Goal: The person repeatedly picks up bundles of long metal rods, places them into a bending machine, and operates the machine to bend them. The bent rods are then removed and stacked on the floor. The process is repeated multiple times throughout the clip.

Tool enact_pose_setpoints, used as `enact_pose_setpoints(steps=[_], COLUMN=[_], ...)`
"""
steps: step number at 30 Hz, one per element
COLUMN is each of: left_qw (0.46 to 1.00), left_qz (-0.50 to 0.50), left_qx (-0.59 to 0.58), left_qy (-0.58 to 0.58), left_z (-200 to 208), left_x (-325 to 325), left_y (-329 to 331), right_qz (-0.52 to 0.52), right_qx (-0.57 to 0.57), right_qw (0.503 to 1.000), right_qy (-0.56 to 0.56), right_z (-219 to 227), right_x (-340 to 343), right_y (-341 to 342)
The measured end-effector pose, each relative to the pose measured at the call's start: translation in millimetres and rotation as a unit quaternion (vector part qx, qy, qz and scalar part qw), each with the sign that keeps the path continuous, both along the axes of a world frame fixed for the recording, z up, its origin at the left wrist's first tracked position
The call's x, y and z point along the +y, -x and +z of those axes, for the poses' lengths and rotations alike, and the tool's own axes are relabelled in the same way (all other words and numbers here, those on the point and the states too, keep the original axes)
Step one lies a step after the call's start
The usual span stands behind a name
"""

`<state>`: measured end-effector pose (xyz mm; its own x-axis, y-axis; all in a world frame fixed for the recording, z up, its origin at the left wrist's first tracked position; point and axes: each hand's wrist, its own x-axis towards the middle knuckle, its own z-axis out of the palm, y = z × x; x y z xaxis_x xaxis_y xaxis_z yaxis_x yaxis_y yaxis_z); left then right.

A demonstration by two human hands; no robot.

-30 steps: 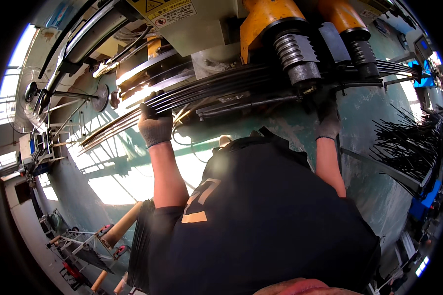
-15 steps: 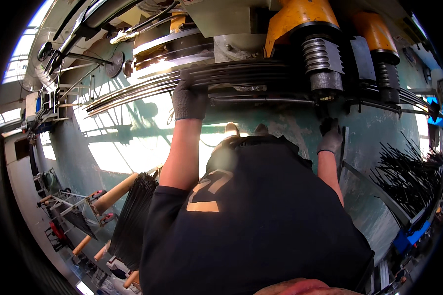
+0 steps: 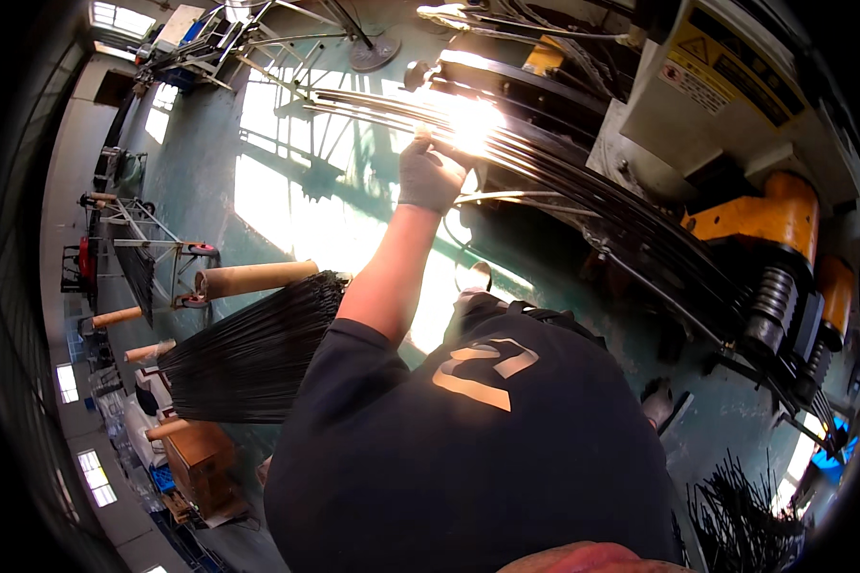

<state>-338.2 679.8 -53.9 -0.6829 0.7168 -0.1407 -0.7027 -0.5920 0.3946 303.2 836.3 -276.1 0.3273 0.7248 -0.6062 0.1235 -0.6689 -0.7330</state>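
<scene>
A long bundle of thin metal rods (image 3: pixel 564 174) runs from the upper left down to the machine at the right. My left hand (image 3: pixel 433 177), in a grey knitted glove, is closed at the bundle's near side, toward its left end. Strong glare and the rods hide some of its fingertips. My right hand (image 3: pixel 657 403), gloved too, hangs low beside my body, apart from the rods. My shirt covers that forearm, and the fingers are too dark to make out. Orange machine heads (image 3: pixel 779 215) with ribbed metal spindles (image 3: pixel 772 304) stand at the rods' right end.
Behind the rods is a pale machine housing (image 3: pixel 712 76) with a warning label. A rack with cardboard tubes (image 3: pixel 258 278) carries a fan of black rods (image 3: pixel 258 353) to my left. More black rods (image 3: pixel 741 511) stand at the lower right. Sunlight falls across the green floor (image 3: pixel 205 205).
My view has turned left, so the machine sits farther right in the picture. My left hand stays at the rods. My right hand has gone from beside the machine to low by my body.
</scene>
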Motion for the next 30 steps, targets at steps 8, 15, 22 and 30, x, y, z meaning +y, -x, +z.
enact_pose_setpoints(steps=[8, 15, 22, 30], left_qw=[0.966, 0.956, 0.986, 0.980], left_qz=[0.199, 0.174, -0.058, -0.042], left_qx=[-0.027, 0.022, 0.115, 0.108], left_qy=[0.161, 0.235, 0.102, 0.163], left_z=[-5.5, -28.0, -13.7, 4.3], left_x=[-127.3, -178.0, -157.0, -163.6], left_y=[233.4, 340.8, 315.2, 342.3], right_qz=[0.037, 0.205, 0.129, 0.174], right_qx=[-0.280, -0.272, -0.149, -0.199], right_qw=[0.948, 0.937, 0.980, 0.964], right_qy=[0.145, 0.078, 0.028, 0.039], right_z=[39.3, 45.5, 21.8, 47.6], right_x=[-99.3, -157.2, -133.8, -133.0], right_y=[96.8, 162.6, 166.1, 195.6])
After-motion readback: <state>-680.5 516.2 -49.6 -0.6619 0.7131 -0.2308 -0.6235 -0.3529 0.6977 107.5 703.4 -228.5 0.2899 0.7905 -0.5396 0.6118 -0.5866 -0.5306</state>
